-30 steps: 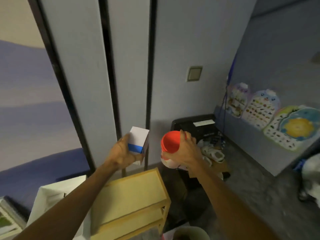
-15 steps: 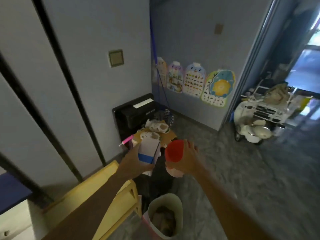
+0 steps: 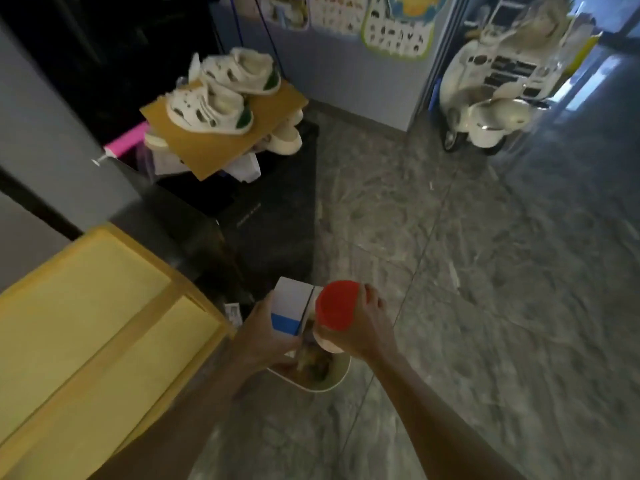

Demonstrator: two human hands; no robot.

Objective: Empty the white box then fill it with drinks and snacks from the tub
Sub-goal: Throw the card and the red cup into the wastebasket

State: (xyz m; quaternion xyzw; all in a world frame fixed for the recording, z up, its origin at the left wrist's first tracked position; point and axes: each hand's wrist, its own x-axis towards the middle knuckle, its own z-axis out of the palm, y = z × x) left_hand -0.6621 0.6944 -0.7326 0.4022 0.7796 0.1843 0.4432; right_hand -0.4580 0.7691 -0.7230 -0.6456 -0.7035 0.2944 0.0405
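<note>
My left hand [image 3: 260,336] grips a small white carton with a blue band [image 3: 290,308]. My right hand [image 3: 367,327] grips a bottle with a red cap [image 3: 335,308], its pale body below the cap. Both are held side by side, just above a white bin [image 3: 332,379] on the floor. The bin holds brownish rubbish, partly hidden by my hands. The white box and the tub are out of view.
A yellow wooden shelf unit [image 3: 86,323] stands at the left. Behind it a black cabinet [image 3: 270,216] carries a cardboard sheet with white children's shoes [image 3: 211,105]. A white toy scooter [image 3: 491,109] stands at the far right on grey marble floor [image 3: 485,271].
My view has swung right and down, from the wall to the floor. Both hands have come down with the carton and bottle, now over the white bin.
</note>
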